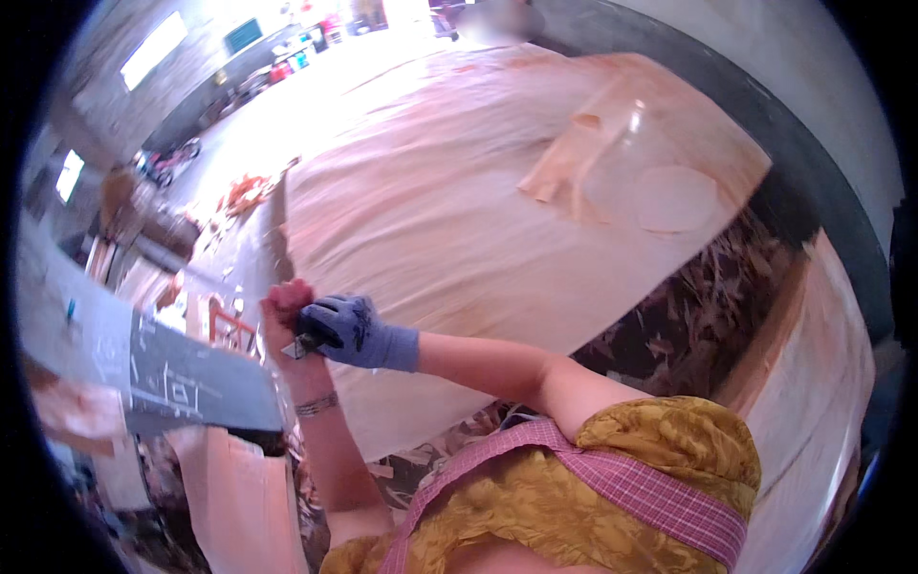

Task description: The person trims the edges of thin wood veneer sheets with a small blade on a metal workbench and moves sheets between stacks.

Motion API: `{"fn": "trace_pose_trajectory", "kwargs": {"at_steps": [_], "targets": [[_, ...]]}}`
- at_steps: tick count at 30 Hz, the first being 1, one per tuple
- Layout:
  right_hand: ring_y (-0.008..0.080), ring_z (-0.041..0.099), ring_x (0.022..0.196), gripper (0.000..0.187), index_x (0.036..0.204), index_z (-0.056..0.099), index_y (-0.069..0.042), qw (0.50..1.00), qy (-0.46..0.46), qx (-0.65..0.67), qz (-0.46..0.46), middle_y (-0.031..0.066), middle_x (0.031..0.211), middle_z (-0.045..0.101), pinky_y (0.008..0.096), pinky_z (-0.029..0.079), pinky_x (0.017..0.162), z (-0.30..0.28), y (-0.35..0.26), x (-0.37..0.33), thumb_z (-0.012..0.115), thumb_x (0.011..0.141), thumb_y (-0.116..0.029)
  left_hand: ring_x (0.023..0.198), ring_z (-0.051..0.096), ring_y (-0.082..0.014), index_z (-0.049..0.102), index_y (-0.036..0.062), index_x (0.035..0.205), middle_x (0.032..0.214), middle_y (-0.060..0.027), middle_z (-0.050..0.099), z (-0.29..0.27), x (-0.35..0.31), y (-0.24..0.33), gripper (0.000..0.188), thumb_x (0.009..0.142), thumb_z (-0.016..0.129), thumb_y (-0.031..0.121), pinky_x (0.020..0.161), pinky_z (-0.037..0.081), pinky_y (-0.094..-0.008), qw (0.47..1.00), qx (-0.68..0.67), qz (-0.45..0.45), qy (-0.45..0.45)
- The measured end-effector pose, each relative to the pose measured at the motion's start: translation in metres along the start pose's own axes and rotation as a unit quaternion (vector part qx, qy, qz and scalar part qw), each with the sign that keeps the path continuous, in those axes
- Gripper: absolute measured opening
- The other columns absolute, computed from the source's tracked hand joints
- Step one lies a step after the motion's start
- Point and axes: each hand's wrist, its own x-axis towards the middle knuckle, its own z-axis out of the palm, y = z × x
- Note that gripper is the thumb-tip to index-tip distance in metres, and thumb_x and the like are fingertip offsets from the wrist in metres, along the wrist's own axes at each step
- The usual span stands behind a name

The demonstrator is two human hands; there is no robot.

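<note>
My left hand (284,304) is bare, with a silver band on the wrist. Its fingers are curled closed near the left edge of a wide pinkish wood veneer sheet (430,220), and what they hold, if anything, is hidden. Crossing over the left wrist, my right hand (349,330) wears a blue-grey knit glove with dark patches. It is closed around a knife (295,348), whose short, pointed metal blade shows below the fingers. A torn veneer piece (564,163) and a rounded patch (677,199) lie on the sheet's far right.
Veneer scraps (684,297) litter the floor along the sheet's right edge. More veneer (803,383) stands at the right, and a stack (239,497) sits at lower left. A grey board (201,368) with chalk-like marks lies left. A motorbike (172,161) is parked farther back.
</note>
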Motion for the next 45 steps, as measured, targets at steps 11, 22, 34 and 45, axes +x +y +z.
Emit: {"fn": "trace_pose_trajectory", "kwargs": {"at_steps": [11,22,34,45], "targets": [[0.0055,0.055,0.061,0.059,0.14,0.044,-0.01,0.792,0.052,0.276,0.542,0.0062,0.11,0.064,0.0208,0.046,0.05,-0.387,0.002,-0.164,0.071,0.087,-0.009,0.071,0.063,-0.0106,0.063,0.0045,0.096,0.079,-0.0025,0.064,0.184,0.024,-0.321,0.027,0.094,0.065,0.031,0.063,0.053,-0.0251,0.775,0.243,-0.568,0.133],[0.0075,0.059,0.064,0.025,0.107,0.068,-0.006,0.746,0.217,0.072,0.626,0.0008,0.077,0.068,0.0219,0.043,0.055,-0.631,0.065,-0.318,0.064,0.094,-0.026,0.07,0.057,-0.0101,0.066,0.0009,0.086,0.075,-0.0022,0.064,0.174,0.073,-0.678,0.022,0.085,0.066,0.023,0.065,0.047,-0.0275,0.725,0.487,-0.48,-0.089],[0.0115,0.058,0.052,0.021,0.1,0.066,-0.002,0.609,0.186,0.055,0.769,0.0077,0.073,0.068,0.0259,0.046,0.045,-0.746,0.205,-0.383,0.063,0.092,-0.022,0.102,0.061,-0.0275,0.067,0.0087,0.1,0.105,-0.0105,0.067,0.142,0.108,-0.839,0.024,0.081,0.066,0.024,0.083,0.047,-0.0409,0.508,0.74,-0.427,-0.108],[0.0309,0.069,0.085,0.026,0.108,0.063,-0.007,0.7,-0.192,-0.314,0.612,0.0147,0.098,0.071,0.0407,0.054,0.07,-0.835,0.209,-0.333,0.06,0.083,-0.01,0.118,0.052,-0.0297,0.062,0.0078,0.115,0.126,-0.0089,0.058,0.183,0.059,-0.822,0.034,0.085,0.063,0.023,0.097,0.041,-0.0472,0.53,0.771,-0.214,-0.282]]}}
